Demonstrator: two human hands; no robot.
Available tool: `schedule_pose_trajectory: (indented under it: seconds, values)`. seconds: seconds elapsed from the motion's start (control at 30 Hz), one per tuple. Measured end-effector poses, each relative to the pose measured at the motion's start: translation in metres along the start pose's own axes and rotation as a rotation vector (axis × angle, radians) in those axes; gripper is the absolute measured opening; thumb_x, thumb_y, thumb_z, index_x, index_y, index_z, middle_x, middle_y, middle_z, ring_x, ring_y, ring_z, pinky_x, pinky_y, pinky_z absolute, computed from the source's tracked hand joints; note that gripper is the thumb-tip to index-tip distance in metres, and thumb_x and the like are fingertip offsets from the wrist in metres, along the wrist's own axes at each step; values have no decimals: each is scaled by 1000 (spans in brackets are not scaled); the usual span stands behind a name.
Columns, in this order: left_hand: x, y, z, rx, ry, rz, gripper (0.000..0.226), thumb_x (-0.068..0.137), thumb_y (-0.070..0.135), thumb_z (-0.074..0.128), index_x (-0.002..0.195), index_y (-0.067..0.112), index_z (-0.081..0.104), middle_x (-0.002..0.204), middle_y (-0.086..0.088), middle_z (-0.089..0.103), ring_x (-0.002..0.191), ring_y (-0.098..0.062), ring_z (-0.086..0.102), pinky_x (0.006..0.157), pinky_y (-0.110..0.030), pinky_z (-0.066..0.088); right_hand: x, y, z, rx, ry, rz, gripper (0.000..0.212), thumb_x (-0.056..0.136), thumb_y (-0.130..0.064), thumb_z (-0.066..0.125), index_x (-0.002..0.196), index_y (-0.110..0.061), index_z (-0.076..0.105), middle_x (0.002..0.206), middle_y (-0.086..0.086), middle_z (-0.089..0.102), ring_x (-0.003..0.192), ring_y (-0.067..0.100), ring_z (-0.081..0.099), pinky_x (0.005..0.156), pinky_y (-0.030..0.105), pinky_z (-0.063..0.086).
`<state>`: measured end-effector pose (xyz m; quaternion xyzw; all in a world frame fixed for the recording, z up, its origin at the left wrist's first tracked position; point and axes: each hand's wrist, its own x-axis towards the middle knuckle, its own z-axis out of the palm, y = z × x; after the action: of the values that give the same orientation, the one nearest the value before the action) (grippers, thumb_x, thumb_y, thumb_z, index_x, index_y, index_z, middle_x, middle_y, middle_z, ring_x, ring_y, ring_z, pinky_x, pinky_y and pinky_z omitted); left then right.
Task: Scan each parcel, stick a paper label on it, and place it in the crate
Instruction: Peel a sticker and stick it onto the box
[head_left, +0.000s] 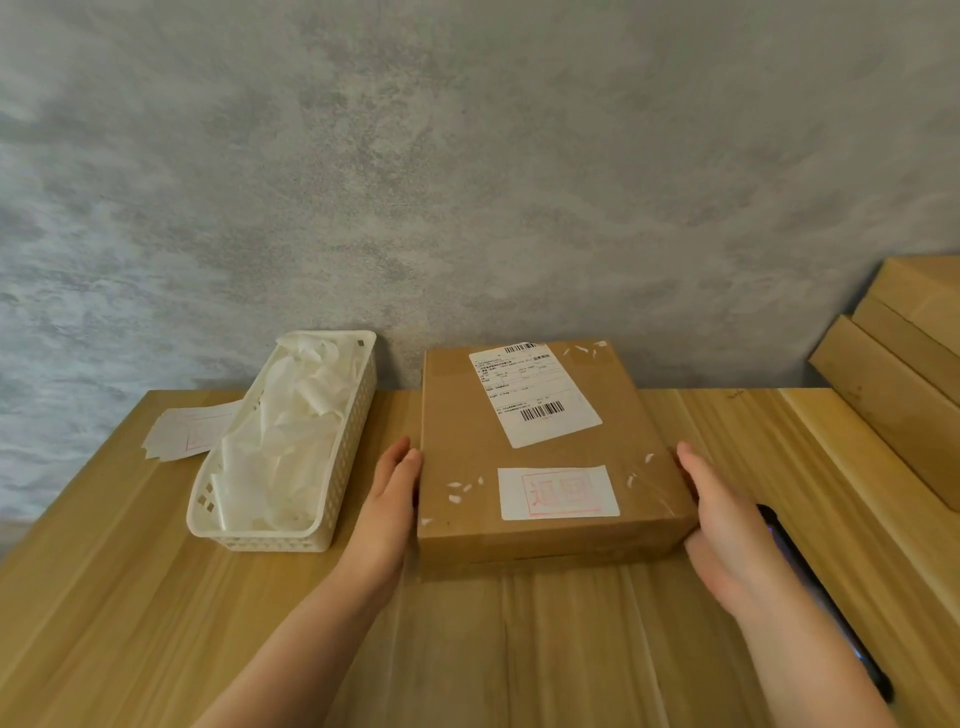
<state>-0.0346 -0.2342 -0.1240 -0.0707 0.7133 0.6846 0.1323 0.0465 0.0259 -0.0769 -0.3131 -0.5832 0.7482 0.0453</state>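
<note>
head view looks down on a brown parcel (545, 457) lying flat on the desk (156, 597), square between the two hands, its long axis running straight away from the person toward the grey wall (467, 156). the left hand (387, 512) lies against the parcel's left side and the right hand (727, 525) against its right side, both near the front corners, fingers straight and pointing forward; neither grip is curled round anything, the flat palms simply press the sides, so each grip is wide open with the parcel sandwiched between them. both hands are equally near, which suits a two-handed lift. on top of the parcel, beyond the grip, sits a white shipping label (535, 392) with barcodes, and nearer, between the hands, a small white paper label (558, 492) with a red stamp, so scanning and labelling look done and the move to the crate seems to be what is left. no crate shows plainly; a white basket (332, 467) full of crumpled backing paper stands just left of the left hand, with a few spare labels (187, 426) beyond it. a dark phone (810, 587) lies under and behind the right wrist, and stacked cardboard boxes (898, 374) rise well off to the right. the basket on one side and the phone on the other leave little room for swinging the parcel sideways; i judge a straight lift is safer.
</note>
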Motion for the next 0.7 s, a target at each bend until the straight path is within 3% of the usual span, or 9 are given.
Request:
schedule_pose_trajectory:
  seconds: [0.07, 0.13, 0.37, 0.47, 0.6, 0.7]
  values:
    - [7, -12, -2, -33, -24, -35, 74, 80, 76, 46, 145, 40, 44, 139, 12, 58, 126, -12, 57, 114, -43, 38, -1, 3, 1, -10, -39, 36, 28, 98, -46, 51, 97, -25, 70, 87, -8, 78, 98, 12, 67, 99, 33, 44]
    - [5, -14, -1, -63, -68, -46, 72, 78, 79, 45, 140, 42, 51, 135, 11, 63, 124, -14, 60, 113, -45, 39, 0, 6, 2, 2, -40, 42, 32, 97, -46, 53, 106, -22, 71, 100, -5, 77, 105, 15, 67, 104, 35, 43]
    - [-10, 7, 2, -243, -101, 75, 47, 91, 52, 47, 136, 38, 50, 132, 2, 64, 117, -21, 65, 99, -47, 52, -9, -2, -2, 151, -31, 23, 41, 99, -46, 45, 117, -18, 69, 115, 8, 73, 111, 25, 66, 99, 41, 47]
    - [-19, 23, -2, -302, -87, 126, 32, 103, 43, 41, 131, 34, 53, 125, -1, 68, 113, -23, 67, 93, -47, 54, -17, -10, 1, 141, -26, -11, 39, 101, -44, 42, 110, -22, 73, 107, 6, 76, 97, 21, 72, 92, 42, 50]
    - [-32, 45, -20, -233, 15, 251, 24, 102, 45, 45, 123, 43, 57, 113, 2, 73, 103, -18, 70, 88, -43, 56, -32, -21, 20, 144, -74, -92, 41, 102, -39, 40, 94, -26, 78, 96, 6, 77, 81, 18, 74, 82, 41, 52]
    - [-40, 56, -57, -224, 59, 281, 36, 100, 48, 48, 135, 38, 51, 116, 1, 72, 107, -19, 69, 89, -42, 54, -50, -31, 53, 119, -172, -133, 49, 101, -39, 39, 78, -28, 80, 88, 3, 77, 77, 16, 73, 77, 37, 54]
